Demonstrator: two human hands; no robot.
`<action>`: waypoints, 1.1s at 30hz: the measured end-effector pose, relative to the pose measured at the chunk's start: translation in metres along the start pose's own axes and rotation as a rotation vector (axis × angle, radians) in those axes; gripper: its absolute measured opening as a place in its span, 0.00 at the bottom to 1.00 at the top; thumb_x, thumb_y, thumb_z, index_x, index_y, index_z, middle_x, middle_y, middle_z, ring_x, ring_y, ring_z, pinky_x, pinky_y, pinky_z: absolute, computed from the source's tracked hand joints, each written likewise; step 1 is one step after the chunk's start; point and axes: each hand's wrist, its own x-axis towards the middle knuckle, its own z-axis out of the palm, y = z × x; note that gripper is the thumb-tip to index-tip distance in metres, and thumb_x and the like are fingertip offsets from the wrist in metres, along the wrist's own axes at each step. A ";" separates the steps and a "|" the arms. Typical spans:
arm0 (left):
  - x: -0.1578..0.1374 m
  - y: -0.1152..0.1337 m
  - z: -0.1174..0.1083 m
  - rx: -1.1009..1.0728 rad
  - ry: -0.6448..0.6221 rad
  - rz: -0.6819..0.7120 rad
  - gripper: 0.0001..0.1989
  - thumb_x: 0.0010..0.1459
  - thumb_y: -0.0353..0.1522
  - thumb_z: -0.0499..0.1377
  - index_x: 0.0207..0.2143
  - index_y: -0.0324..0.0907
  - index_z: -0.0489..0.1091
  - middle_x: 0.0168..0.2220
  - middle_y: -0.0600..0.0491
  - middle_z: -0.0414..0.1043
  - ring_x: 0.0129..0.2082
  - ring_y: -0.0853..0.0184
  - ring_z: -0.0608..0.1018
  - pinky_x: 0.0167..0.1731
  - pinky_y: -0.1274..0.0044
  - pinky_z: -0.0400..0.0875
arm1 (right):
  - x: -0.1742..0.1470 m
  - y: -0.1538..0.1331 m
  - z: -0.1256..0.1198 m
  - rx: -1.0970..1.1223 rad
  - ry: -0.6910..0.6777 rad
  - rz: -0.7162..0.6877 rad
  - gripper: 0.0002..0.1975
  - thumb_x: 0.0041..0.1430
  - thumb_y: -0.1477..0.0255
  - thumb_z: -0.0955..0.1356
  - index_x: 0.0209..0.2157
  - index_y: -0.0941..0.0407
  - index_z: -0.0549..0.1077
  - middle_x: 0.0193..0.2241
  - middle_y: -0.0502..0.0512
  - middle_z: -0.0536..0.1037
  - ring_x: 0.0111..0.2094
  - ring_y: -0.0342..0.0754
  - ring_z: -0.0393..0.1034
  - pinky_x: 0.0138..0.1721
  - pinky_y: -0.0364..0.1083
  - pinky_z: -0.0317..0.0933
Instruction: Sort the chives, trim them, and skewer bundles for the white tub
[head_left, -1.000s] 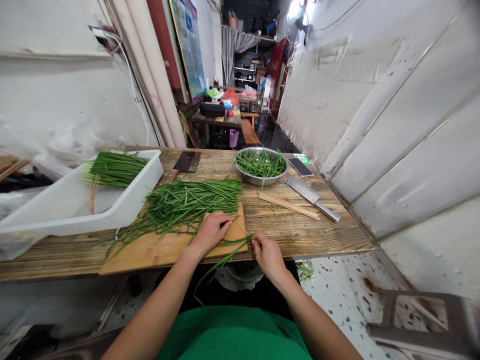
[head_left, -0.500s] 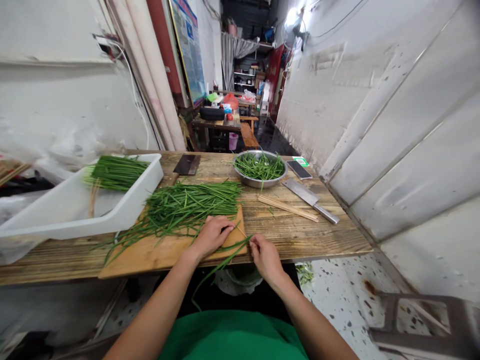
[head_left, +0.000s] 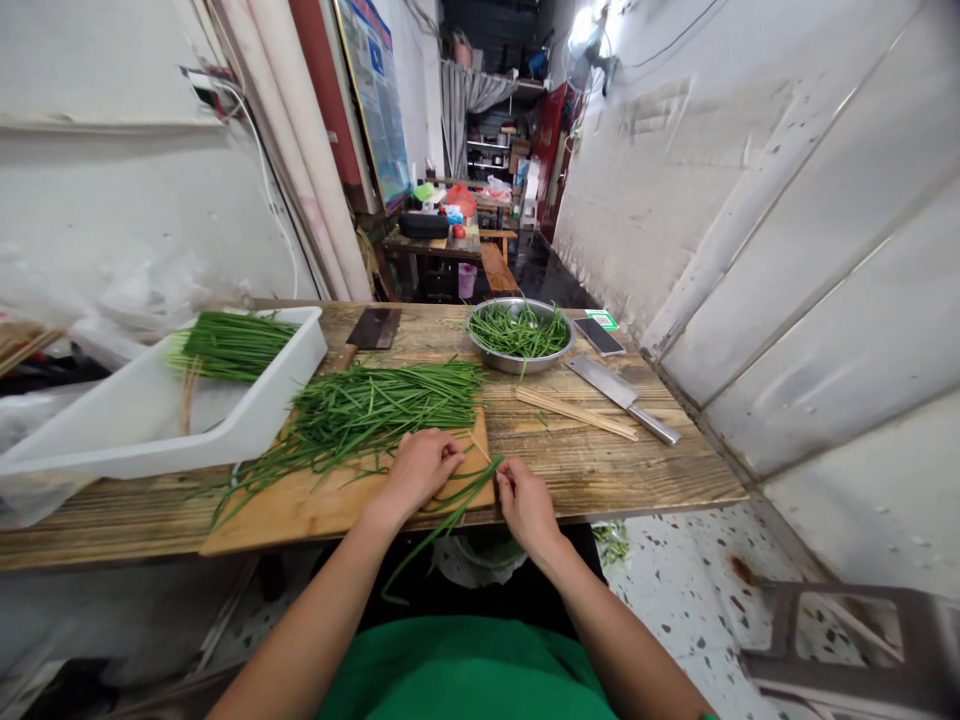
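Toward five o'clock, our bare right hand point(head_left: 527, 503) pinches long, thin green stalks point(head_left: 474, 488) trailing past the flat tan wooden board point(head_left: 330, 500); toward seven, our bare left hand point(head_left: 423, 468) curls its fingers, grip unclear.

Two bare hands work over the near right corner of a cutting board point(head_left: 300, 522), green strands between them.
The right hand point(head_left: 527, 505) pinches the tips of a few long green strands point(head_left: 461, 508) in its grip, their other ends hanging past the tabletop point(head_left: 600, 480) edge; the left hand point(head_left: 421, 470) is bent low over the board, its hold unclear, near a thin stick point(head_left: 478, 446). A heap of greens point(head_left: 382, 400) covers the board's far side. Beyond stands a metal bowl point(head_left: 517, 364) of cut greens, with skewers point(head_left: 576, 413), a cleaver point(head_left: 611, 388) and a phone point(head_left: 599, 336) nearby.
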 end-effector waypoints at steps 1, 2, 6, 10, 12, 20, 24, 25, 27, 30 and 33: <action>0.000 0.002 -0.001 0.013 -0.003 -0.013 0.08 0.51 0.35 0.55 0.25 0.42 0.70 0.26 0.54 0.69 0.30 0.66 0.70 0.32 0.75 0.56 | -0.002 0.000 -0.001 -0.002 -0.005 0.001 0.09 0.55 0.77 0.57 0.31 0.56 0.66 0.21 0.49 0.71 0.23 0.43 0.66 0.26 0.39 0.53; -0.001 0.003 -0.001 0.023 -0.003 -0.023 0.07 0.51 0.34 0.54 0.24 0.42 0.69 0.26 0.54 0.70 0.30 0.65 0.70 0.32 0.74 0.56 | -0.004 0.001 -0.002 -0.003 -0.010 0.002 0.09 0.55 0.76 0.57 0.31 0.56 0.66 0.21 0.50 0.71 0.23 0.44 0.66 0.26 0.39 0.53; -0.002 0.004 0.002 0.045 0.025 -0.041 0.08 0.52 0.32 0.52 0.23 0.42 0.69 0.26 0.54 0.71 0.30 0.65 0.70 0.33 0.74 0.56 | -0.012 0.004 -0.007 -0.004 -0.030 -0.002 0.09 0.55 0.76 0.57 0.31 0.56 0.66 0.22 0.50 0.71 0.23 0.44 0.66 0.27 0.39 0.54; -0.001 0.000 0.010 0.015 0.077 -0.064 0.10 0.53 0.32 0.51 0.23 0.41 0.68 0.25 0.53 0.70 0.28 0.67 0.70 0.31 0.76 0.57 | -0.015 0.004 -0.009 -0.012 -0.055 -0.019 0.09 0.56 0.76 0.57 0.30 0.55 0.67 0.22 0.50 0.72 0.23 0.43 0.67 0.26 0.38 0.54; 0.000 -0.001 0.014 -0.013 0.093 -0.056 0.10 0.54 0.32 0.51 0.24 0.41 0.68 0.25 0.54 0.70 0.28 0.68 0.70 0.31 0.77 0.57 | -0.014 0.004 -0.009 -0.026 -0.062 -0.025 0.09 0.55 0.76 0.57 0.29 0.55 0.67 0.21 0.49 0.71 0.23 0.43 0.66 0.26 0.38 0.53; -0.002 0.000 0.016 -0.067 0.123 -0.047 0.09 0.53 0.32 0.52 0.26 0.41 0.70 0.25 0.54 0.70 0.28 0.68 0.70 0.32 0.76 0.58 | -0.008 0.002 -0.009 -0.086 -0.078 -0.037 0.10 0.54 0.77 0.58 0.27 0.55 0.68 0.19 0.49 0.70 0.21 0.42 0.64 0.25 0.38 0.52; -0.002 0.000 0.016 -0.071 0.131 -0.040 0.09 0.53 0.32 0.52 0.26 0.41 0.70 0.26 0.54 0.70 0.30 0.68 0.70 0.33 0.76 0.59 | -0.007 0.000 -0.011 -0.105 -0.076 -0.038 0.09 0.54 0.77 0.58 0.27 0.55 0.68 0.20 0.49 0.71 0.22 0.43 0.65 0.25 0.37 0.52; -0.002 0.000 0.016 -0.072 0.130 -0.041 0.09 0.53 0.32 0.52 0.26 0.41 0.70 0.26 0.53 0.70 0.30 0.68 0.70 0.33 0.76 0.59 | -0.006 -0.001 -0.011 -0.111 -0.075 -0.037 0.09 0.54 0.77 0.58 0.27 0.55 0.68 0.19 0.49 0.70 0.22 0.43 0.65 0.25 0.37 0.52; -0.002 0.000 0.016 -0.076 0.125 -0.044 0.08 0.52 0.31 0.52 0.26 0.41 0.70 0.26 0.53 0.70 0.30 0.68 0.70 0.33 0.76 0.59 | -0.006 -0.002 -0.012 -0.118 -0.076 -0.039 0.09 0.54 0.77 0.58 0.27 0.55 0.68 0.19 0.49 0.70 0.21 0.43 0.65 0.25 0.37 0.52; -0.002 -0.001 0.016 -0.089 0.124 -0.045 0.08 0.52 0.30 0.52 0.27 0.42 0.71 0.27 0.54 0.70 0.30 0.68 0.70 0.33 0.76 0.59 | -0.006 -0.003 -0.013 -0.123 -0.083 -0.046 0.09 0.54 0.78 0.58 0.27 0.55 0.68 0.19 0.49 0.70 0.21 0.42 0.65 0.25 0.37 0.52; -0.002 -0.003 0.016 -0.103 0.128 -0.032 0.08 0.52 0.30 0.52 0.28 0.42 0.71 0.28 0.54 0.71 0.31 0.68 0.70 0.34 0.76 0.59 | -0.005 -0.003 -0.012 -0.133 -0.088 -0.051 0.09 0.54 0.78 0.58 0.28 0.55 0.68 0.19 0.49 0.70 0.21 0.42 0.65 0.25 0.37 0.52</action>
